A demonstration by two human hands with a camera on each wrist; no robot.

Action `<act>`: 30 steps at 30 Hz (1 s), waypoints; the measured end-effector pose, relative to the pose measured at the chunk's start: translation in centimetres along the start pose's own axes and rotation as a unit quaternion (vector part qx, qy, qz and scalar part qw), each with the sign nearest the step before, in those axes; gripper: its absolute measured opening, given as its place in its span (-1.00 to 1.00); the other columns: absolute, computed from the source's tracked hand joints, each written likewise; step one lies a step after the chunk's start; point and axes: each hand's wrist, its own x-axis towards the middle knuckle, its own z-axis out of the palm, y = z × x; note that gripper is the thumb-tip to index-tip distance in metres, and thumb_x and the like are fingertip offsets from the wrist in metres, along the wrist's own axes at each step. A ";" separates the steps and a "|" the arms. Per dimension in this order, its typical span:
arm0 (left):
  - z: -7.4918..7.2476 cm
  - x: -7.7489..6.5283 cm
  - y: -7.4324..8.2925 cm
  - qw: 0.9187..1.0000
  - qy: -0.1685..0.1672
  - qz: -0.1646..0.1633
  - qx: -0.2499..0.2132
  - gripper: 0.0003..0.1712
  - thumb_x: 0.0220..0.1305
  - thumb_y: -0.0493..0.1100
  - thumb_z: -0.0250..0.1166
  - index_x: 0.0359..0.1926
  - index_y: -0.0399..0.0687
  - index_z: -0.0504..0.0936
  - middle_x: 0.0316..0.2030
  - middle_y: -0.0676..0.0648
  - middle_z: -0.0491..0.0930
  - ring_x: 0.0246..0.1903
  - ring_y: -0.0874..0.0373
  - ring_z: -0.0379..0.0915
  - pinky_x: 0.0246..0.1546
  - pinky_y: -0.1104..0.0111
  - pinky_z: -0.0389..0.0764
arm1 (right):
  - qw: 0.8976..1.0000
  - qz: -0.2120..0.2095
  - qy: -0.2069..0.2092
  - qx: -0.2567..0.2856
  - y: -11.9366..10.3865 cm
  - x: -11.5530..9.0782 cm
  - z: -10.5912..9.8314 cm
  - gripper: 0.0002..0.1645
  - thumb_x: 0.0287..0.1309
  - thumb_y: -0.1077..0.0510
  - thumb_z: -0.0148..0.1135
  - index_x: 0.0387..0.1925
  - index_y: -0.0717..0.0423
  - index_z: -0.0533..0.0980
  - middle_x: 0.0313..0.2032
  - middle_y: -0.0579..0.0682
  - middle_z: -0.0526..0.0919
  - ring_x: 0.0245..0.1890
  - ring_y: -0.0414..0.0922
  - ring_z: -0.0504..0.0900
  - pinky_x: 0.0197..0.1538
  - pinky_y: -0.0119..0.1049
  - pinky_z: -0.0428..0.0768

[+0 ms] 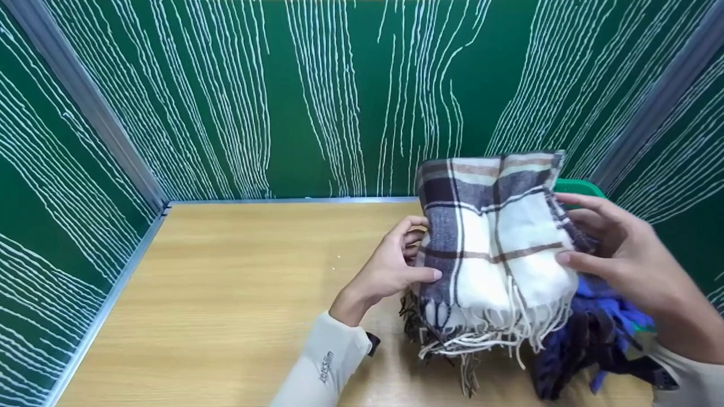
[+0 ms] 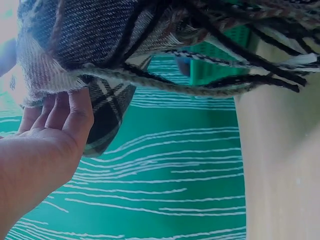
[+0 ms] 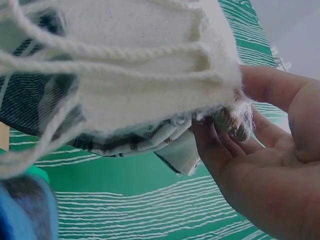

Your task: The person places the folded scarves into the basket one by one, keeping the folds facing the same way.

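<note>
A folded plaid scarf (image 1: 481, 243) in white, grey and brown is held up between both hands over the right side of the table, its white and dark fringe hanging down. At its left edge my left hand (image 1: 384, 265) grips it, thumb on the front face and fingers behind. My right hand (image 1: 639, 260) holds the opposite edge, with the thumb in front. The left wrist view has the left fingers (image 2: 75, 107) under the dark woven cloth. Folded layers of the scarf (image 3: 150, 40) lie between the right thumb and fingers in the right wrist view.
Behind the scarf at the right stands a green basket (image 1: 582, 186), partly hidden. Blue and dark fringed cloth (image 1: 605, 305) hangs over its near side. The wooden table (image 1: 237, 282) meets green panels (image 1: 373, 102) with white wavy lines at the back and sides.
</note>
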 end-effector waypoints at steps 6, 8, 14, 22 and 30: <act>0.9 0.4 0.3 1.000 -0.007 0.015 -0.002 -0.20 0.03 -0.56 0.43 0.31 -0.23 0.36 0.05 -0.16 0.62 -0.05 0.13 0.62 0.02 0.28 0.70 | 1.000 0.005 0.006 0.002 -0.3 -0.3 -1.1 0.04 0.17 0.64 0.30 0.60 0.05 0.24 0.16 -0.22 0.66 -0.01 -0.31 0.73 -0.28 -0.29 0.78; 1.3 0.6 0.4 1.000 -0.009 0.018 0.000 -0.19 0.03 -0.55 0.44 0.31 -0.22 0.36 0.05 -0.15 0.61 -0.05 0.13 0.62 0.02 0.28 0.70 | 1.000 -0.004 0.010 0.001 -0.4 -0.4 -1.4 0.04 0.15 0.67 0.28 0.59 0.08 0.26 0.14 -0.22 0.68 -0.03 -0.31 0.74 -0.28 -0.32 0.77; 2.3 1.3 0.5 1.000 -0.014 0.025 -0.001 -0.19 0.04 -0.57 0.43 0.32 -0.21 0.37 0.08 -0.15 0.61 -0.03 0.13 0.61 0.04 0.27 0.70 | 0.998 -0.029 0.041 -0.021 -0.3 -0.6 -2.2 0.03 0.07 0.73 0.28 0.54 0.14 0.33 0.11 -0.26 0.69 -0.05 -0.37 0.72 -0.33 -0.44 0.73; 3.9 2.5 0.3 0.999 -0.021 0.027 -0.010 -0.18 0.03 -0.57 0.43 0.32 -0.19 0.37 0.04 -0.10 0.61 -0.05 0.20 0.60 0.03 0.32 0.69 | 0.993 -0.060 0.083 0.057 0.2 -1.0 -3.5 0.02 -0.09 0.85 0.17 0.45 0.31 0.40 0.05 -0.15 0.77 -0.07 -0.31 0.75 -0.16 -0.57 0.66; 5.7 3.3 0.3 0.999 -0.029 0.028 -0.011 -0.14 0.04 -0.56 0.46 0.37 -0.16 0.37 0.11 -0.05 0.61 -0.03 0.28 0.59 0.08 0.35 0.66 | 0.978 -0.068 0.092 0.172 1.9 -1.2 -5.6 0.06 -0.20 0.91 -0.01 0.41 0.36 0.43 -0.02 -0.02 0.81 -0.14 -0.24 0.78 -0.26 -0.51 0.68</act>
